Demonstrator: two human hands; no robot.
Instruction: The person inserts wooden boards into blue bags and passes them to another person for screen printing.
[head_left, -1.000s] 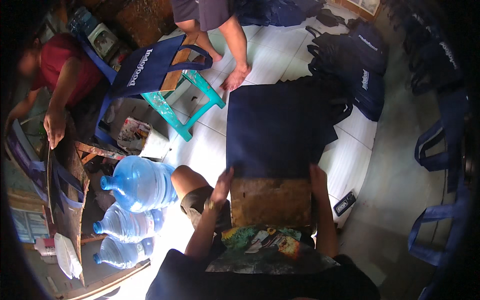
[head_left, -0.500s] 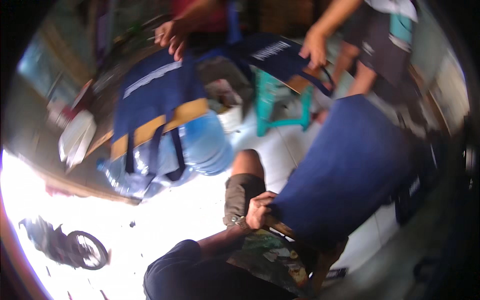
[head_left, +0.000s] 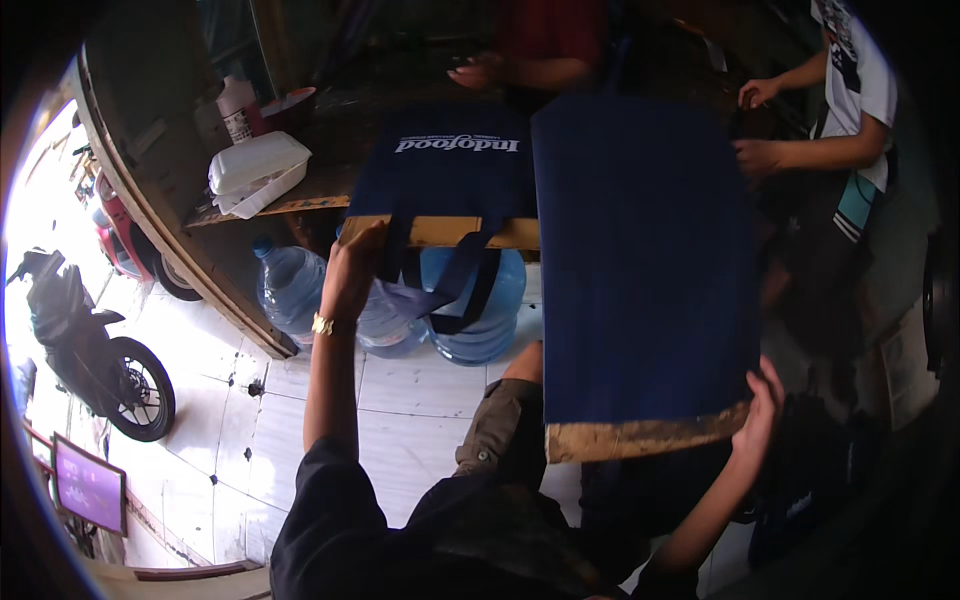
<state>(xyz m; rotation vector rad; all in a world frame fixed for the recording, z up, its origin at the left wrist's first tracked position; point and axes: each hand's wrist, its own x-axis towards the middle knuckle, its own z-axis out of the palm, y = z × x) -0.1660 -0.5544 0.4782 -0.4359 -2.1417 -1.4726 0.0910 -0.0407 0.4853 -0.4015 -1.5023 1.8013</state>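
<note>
A navy fabric bag (head_left: 450, 180) with white lettering lies on the table, pulled over a wooden board (head_left: 440, 232) whose end sticks out toward me. Its straps hang down over the edge. My left hand (head_left: 352, 268), with a bracelet at the wrist, grips the left corner of that board end. To the right, a plain navy bag (head_left: 645, 270) is held up over another wooden board (head_left: 640, 437), whose bare lower edge shows. My right hand (head_left: 762, 408) grasps this board's lower right corner, the thumb partly hidden.
Under the table stand large blue water bottles (head_left: 475, 310). On top, a white foam box (head_left: 258, 175) sits near a pink bottle (head_left: 236, 110). Across the table is a person in red (head_left: 550, 50); another, in white (head_left: 862, 110), stands at right. A motorcycle (head_left: 100, 350) is outside.
My view has swung toward the table. My left hand has shifted from the plain bag's board to the printed bag's board. My right hand now shows on the plain bag's board.
</note>
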